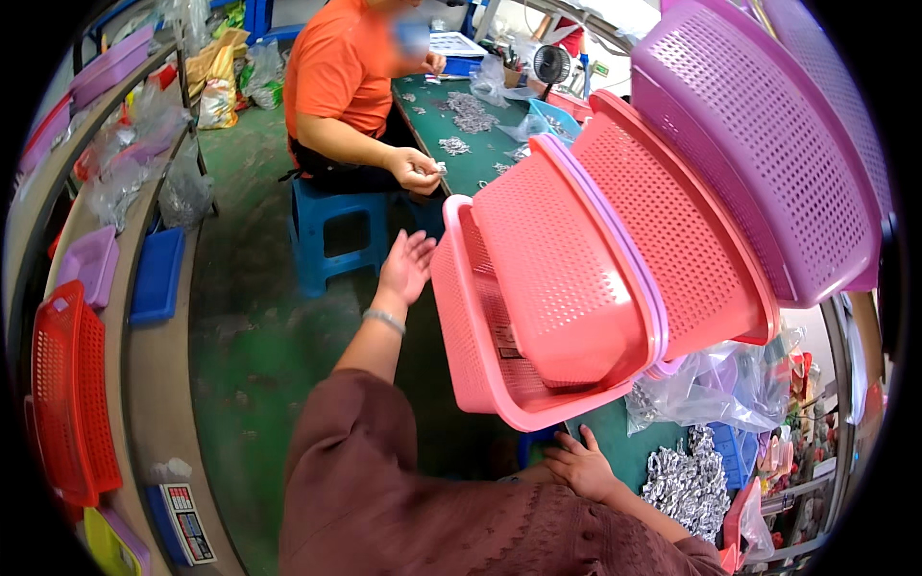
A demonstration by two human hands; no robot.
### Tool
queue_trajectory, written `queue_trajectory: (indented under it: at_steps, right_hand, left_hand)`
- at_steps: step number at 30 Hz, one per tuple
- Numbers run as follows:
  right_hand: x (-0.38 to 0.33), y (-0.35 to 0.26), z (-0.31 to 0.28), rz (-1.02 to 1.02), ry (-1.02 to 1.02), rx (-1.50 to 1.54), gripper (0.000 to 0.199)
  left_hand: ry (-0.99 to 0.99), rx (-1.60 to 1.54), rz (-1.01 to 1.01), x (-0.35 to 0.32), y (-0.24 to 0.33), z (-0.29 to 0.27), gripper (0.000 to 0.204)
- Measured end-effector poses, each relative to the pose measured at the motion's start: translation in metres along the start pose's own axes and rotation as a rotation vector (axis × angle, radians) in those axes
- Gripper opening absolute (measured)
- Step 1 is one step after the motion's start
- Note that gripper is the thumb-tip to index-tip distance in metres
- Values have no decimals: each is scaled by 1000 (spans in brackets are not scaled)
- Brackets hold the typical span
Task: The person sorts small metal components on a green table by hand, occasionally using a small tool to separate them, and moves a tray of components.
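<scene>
My left hand point(408, 267) is raised with its fingers spread. It is right beside the left end of a pink perforated plastic basket point(466, 331); I cannot tell whether they touch. Inside that basket leans another pink basket point(557, 259) with a lilac rim behind it. A red basket point(663, 211) and a large purple basket point(759, 144) follow in the tilted row. What holds the row up is hidden. My right hand point(581, 466) lies with fingers stretched out at the edge of the green table point(615, 437), near a heap of shiny silver pieces point(687, 485).
A person in an orange shirt point(331, 72) sits on a blue stool point(336, 230) across the table, holding a small piece. Shelves point(158, 384) with trays and a red basket point(72, 394) line the left side. A blue tray point(735, 456) and clear plastic bags point(720, 384) are at right.
</scene>
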State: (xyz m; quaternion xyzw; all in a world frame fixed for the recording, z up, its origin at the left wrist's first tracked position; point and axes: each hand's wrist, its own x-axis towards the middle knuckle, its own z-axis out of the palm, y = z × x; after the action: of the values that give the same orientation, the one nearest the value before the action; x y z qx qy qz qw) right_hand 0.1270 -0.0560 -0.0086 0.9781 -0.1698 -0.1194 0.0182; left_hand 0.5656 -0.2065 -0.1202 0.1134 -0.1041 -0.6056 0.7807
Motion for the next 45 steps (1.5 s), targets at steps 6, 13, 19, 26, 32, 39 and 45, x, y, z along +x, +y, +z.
queue_trajectory:
  at_steps: [6, 13, 19, 26, 32, 39, 45]
  right_hand:
    - [-2, 0, 1, 1, -5, -49, 27]
    - [-4, 5, 9, -27, 20, -90, 26]
    - [0, 1, 5, 11, -32, -51, 26]
    - [-2, 2, 5, 13, -51, -80, 28]
    - [2, -1, 4, 40, -9, -48, 29]
    - [4, -5, 2, 38, -13, -48, 33]
    - [5, -5, -1, 37, -2, -49, 32]
  left_hand:
    - [27, 65, -89, 67, 10, 33, 55]
    - [255, 53, -36, 112, 21, 85, 40]
    - [354, 143, 29, 94, 17, 106, 24]
    - [208, 593, 425, -29, 30, 101, 25]
    - [294, 727, 472, -146, 36, 114, 25]
    - [409, 911, 585, -186, 40, 107, 16]
    - [379, 970, 616, -186, 39, 110, 15]
